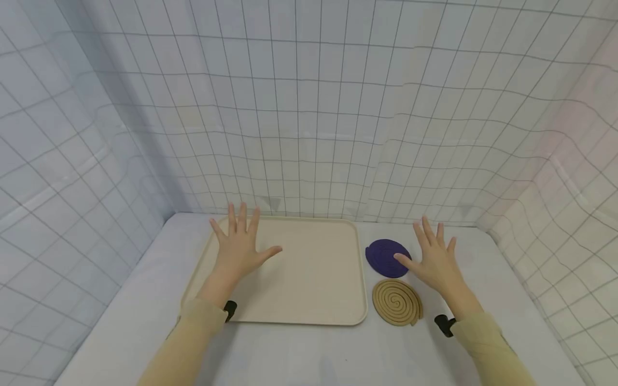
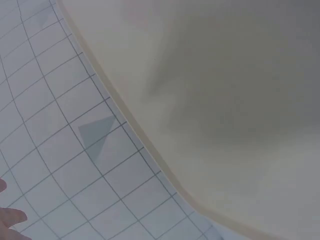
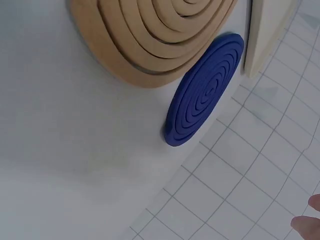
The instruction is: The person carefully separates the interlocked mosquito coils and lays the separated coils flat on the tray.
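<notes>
My left hand (image 1: 237, 252) is spread wide, palm down, above the left part of a cream tray (image 1: 309, 268), holding nothing. Over on the right, my right hand (image 1: 434, 262) is likewise spread with nothing in it, its thumb overlapping a flat purple-blue coil (image 1: 383, 258) in the head view. Nearer me lies a tan coil (image 1: 397, 302), wound as a spiral with its loose end toward the front right. Both coils appear in the right wrist view, the tan one (image 3: 150, 45) larger and the blue one (image 3: 205, 92) beyond it.
A white table (image 1: 299, 354) carries the tray and coils. White cloth with a dark grid (image 1: 309, 123) hangs behind the table and on both sides. Small dark wrist devices (image 1: 444, 325) sit at the cuffs of the tan sleeves (image 1: 492, 343).
</notes>
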